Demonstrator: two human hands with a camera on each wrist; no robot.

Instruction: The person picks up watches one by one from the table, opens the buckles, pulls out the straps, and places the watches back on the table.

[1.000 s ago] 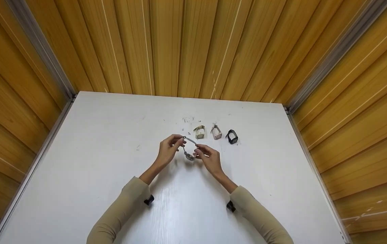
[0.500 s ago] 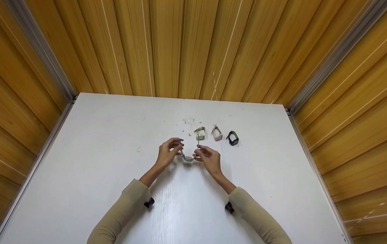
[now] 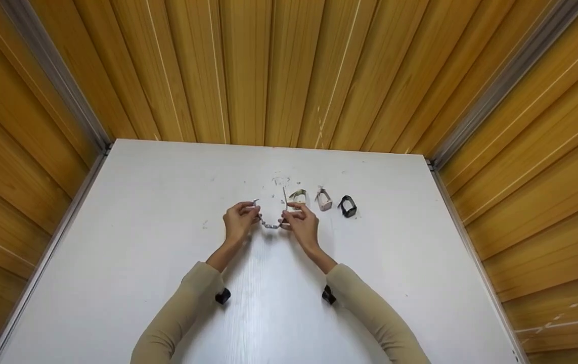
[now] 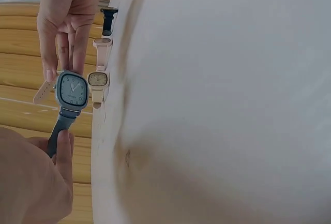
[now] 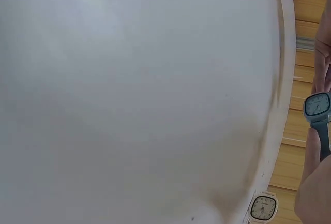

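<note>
Both hands hold a blue-grey wristwatch (image 3: pixel 270 226) above the table, its strap undone and spread into a U. My left hand (image 3: pixel 240 221) pinches one strap half between thumb and fingers. My right hand (image 3: pixel 303 225) grips the other side near the case, and a strap end stands up past its fingers. In the left wrist view the square dial of the wristwatch (image 4: pixel 72 90) faces the camera. A pinkish strap end with holes (image 4: pixel 44 92) shows beside the right fingertips. The right wrist view catches the wristwatch (image 5: pixel 317 105) at its edge.
Beyond my right hand stand a cream watch (image 3: pixel 299 193), a pink watch (image 3: pixel 323 199) and a black watch (image 3: pixel 348 206) in a row. Small dark marks (image 3: pixel 281 180) dot the white table (image 3: pixel 167 242) behind. Wooden slat walls (image 3: pixel 248 71) enclose the back and sides.
The wristwatch's strap has gone from a nearly closed loop to a spread U, its ends apart. Both hands have moved left with it. The three other watches stay put.
</note>
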